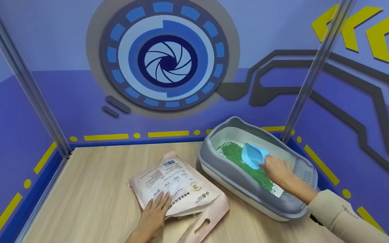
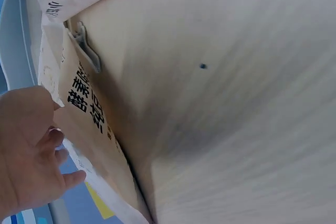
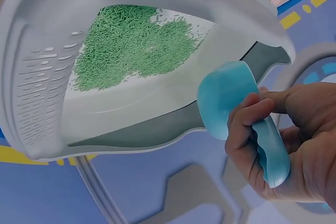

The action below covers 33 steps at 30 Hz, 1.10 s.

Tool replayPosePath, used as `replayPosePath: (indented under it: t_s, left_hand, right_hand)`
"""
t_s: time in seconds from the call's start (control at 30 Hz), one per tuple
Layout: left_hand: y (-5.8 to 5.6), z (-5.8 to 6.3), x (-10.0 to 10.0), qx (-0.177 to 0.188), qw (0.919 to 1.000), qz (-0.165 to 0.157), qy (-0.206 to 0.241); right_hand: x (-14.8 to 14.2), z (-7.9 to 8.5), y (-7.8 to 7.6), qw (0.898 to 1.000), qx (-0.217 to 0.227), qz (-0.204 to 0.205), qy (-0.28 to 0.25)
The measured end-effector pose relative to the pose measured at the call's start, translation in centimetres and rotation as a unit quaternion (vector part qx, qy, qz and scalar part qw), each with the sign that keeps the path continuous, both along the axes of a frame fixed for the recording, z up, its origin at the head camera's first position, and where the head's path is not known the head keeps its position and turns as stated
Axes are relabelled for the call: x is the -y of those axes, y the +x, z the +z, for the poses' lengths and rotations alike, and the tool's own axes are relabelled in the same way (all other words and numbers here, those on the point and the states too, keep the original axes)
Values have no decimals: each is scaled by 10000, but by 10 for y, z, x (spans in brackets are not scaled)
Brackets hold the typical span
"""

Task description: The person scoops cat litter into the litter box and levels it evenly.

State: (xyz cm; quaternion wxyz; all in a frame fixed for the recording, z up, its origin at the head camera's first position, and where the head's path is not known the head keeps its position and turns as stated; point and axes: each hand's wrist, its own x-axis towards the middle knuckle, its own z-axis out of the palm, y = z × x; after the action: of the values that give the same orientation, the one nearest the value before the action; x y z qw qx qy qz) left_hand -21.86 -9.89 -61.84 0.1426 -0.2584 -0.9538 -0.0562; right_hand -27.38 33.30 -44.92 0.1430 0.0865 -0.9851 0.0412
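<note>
My right hand [image 1: 278, 171] grips the handle of a light-blue litter scoop [image 3: 226, 95], its fingers curled round it in the right wrist view. The scoop hangs over a grey-and-white litter box [image 1: 211, 158], in which green pellet litter [image 3: 134, 51] covers part of the white floor. My left hand [image 1: 154, 214] rests with its fingers extended on a pale pink litter bag [image 1: 181, 182] lying on the table. The bag's near end is torn open, and a strip with a handle hole [image 1: 205, 223] folds out toward me. Whether the scoop holds any litter cannot be seen.
The wooden table [image 1: 96, 189] backs onto a purple-blue printed wall [image 1: 62, 101]. Metal posts [image 1: 302, 87] stand at its back corners. The litter box takes up the table's right side, close to the back wall. A small dark speck [image 2: 203, 66] lies on the tabletop.
</note>
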Motion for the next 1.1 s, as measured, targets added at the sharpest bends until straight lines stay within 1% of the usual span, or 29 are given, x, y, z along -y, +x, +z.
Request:
replayPosePath:
  t_s: [0.1,0.23,0.3,0.37,0.4,0.47,0.5,0.53,0.6,0.63,0.73,0.8,0.87,0.9,0.93,1.03,1.1]
  left_hand:
    - [3,-6,8,233,9995,-46,-209]
    - [4,-17,18,364,9985,-150,-375]
    - [4,-21,22,511,9980,-237,-274]
    - [4,-23,25,740,9967,-318,-80]
    - [3,-21,25,971,9946,-353,58]
    - [-3,-14,24,1459,9881,-339,358]
    - [-6,-8,23,1652,9846,-290,490]
    - [-11,-3,21,1772,9821,-232,587]
    - [-21,9,15,1839,9806,-42,673]
    - [-27,13,12,1727,9827,67,673]
    - [-44,18,5,1618,9821,433,862]
    - [-54,16,1,1845,9750,720,1011]
    - [-62,14,0,2309,9616,1005,1096]
    - [-66,11,-1,2527,9554,1175,978]
    - [-68,8,-2,2723,9490,1354,835]
    - [-75,-2,-6,3198,9288,1861,210]
    - [-79,-4,-11,3354,9173,2142,-138]
  right_hand:
    - [-7,-2,-1,9999,66,37,-79]
    - [-23,-5,-3,9995,302,-94,-60]
    - [-32,-7,-5,9989,431,-182,-25]
    - [-40,-9,-7,9979,592,-256,-32]
    - [-44,-10,-8,9971,702,-290,-61]
    - [-51,-9,-11,9949,921,-361,-170]
    - [-54,-9,-13,9933,1057,-411,-226]
    - [-57,-8,-15,9916,1177,-461,-280]
    - [-63,-6,-21,9877,1412,-512,-443]
    - [-66,-5,-26,9850,1551,-545,-524]
    - [-71,-1,-42,9705,2091,-624,-1028]
    - [-73,1,-53,9573,2453,-697,-1360]
    - [-72,1,-63,9456,2727,-733,-1618]
    - [-71,1,-67,9434,2790,-724,-1637]
    - [-70,0,-70,9428,2835,-709,-1604]
    - [-65,-1,-74,9468,2780,-586,-1509]
    - [-62,-1,-74,9503,2721,-508,-1428]
